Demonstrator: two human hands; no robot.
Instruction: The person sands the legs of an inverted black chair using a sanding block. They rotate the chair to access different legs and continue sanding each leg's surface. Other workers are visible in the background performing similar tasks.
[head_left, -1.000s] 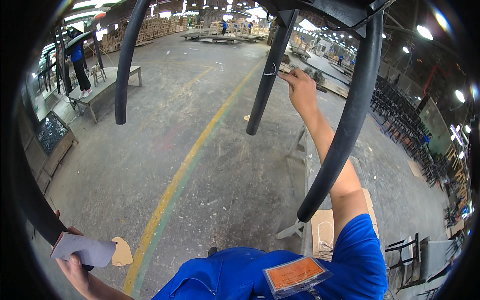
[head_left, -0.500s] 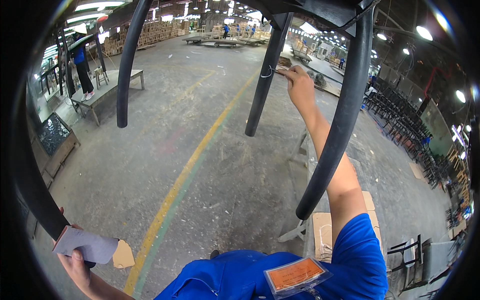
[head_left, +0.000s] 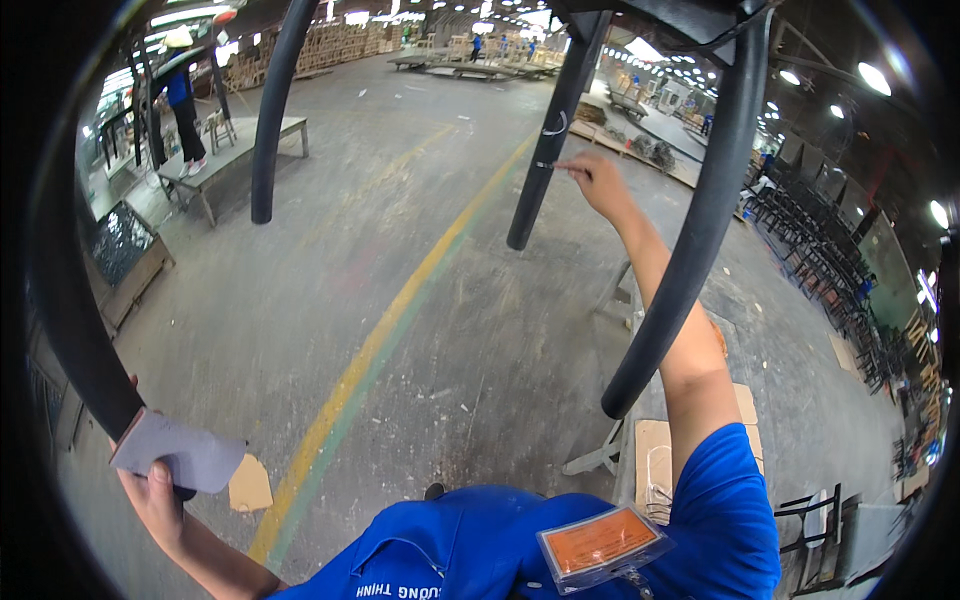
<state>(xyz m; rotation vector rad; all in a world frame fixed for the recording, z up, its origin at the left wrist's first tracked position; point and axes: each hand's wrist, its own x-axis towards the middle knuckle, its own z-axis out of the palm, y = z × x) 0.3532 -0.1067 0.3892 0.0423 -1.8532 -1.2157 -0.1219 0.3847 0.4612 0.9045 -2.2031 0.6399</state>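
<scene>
Lowered a little along the far black chair leg [head_left: 552,140], the right hand [head_left: 597,178] pinches a thin marking stick [head_left: 556,165] against it, while the left hand [head_left: 152,490] grips a grey sanding pad [head_left: 178,453] and the near leg [head_left: 70,330], steadying the upturned frame.

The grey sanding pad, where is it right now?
The grey sanding pad sits at the lower left of the head view, held in the left hand against the nearest black chair leg.
</scene>
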